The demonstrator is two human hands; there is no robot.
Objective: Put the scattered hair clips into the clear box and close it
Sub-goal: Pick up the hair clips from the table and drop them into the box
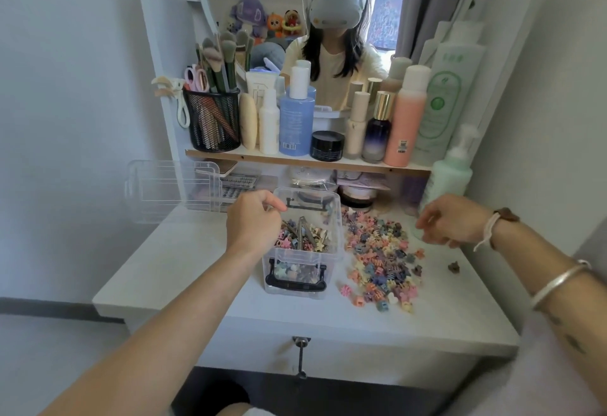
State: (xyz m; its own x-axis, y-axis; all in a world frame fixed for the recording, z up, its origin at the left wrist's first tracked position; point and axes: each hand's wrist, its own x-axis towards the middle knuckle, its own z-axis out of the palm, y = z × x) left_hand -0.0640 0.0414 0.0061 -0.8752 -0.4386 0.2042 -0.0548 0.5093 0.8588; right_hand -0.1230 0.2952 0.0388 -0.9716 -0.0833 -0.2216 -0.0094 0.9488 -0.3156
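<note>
We find the clear plastic box with black latch handles (297, 289) standing open at the middle of the white dressing table (157, 281). It already holds a layer of small pastel claw clips and a few longer metal ones. Just right of the box, close against its right wall, the scattered pile of small pastel hair clips (381, 258) spreads over the tabletop in pink, orange, blue, purple and yellow. One lone dark brown clip (454, 267) lies well right of the box, apart from the pile. The clear ribbed lid (170, 189) is off the box, to its left and behind, reaching past the table's left edge.

Our left hand (254, 223) hovers over the box's left rim, back upward and fingers curled under; we cannot tell whether it holds anything. Our right hand (448, 222) hangs right of the box, above the pile's far right edge. Its fingers are curled and blurred, and we cannot tell whether they grip a clip. That forearm wears a silver bangle (558, 281).

Behind the box a wooden-edged shelf (295, 161) carries a black mesh cup of makeup brushes (213, 123), a blue bottle with a white cap (295, 123) and a pink bottle (405, 120). A pale green pump bottle (450, 172) stands on the table behind and right of the box.
</note>
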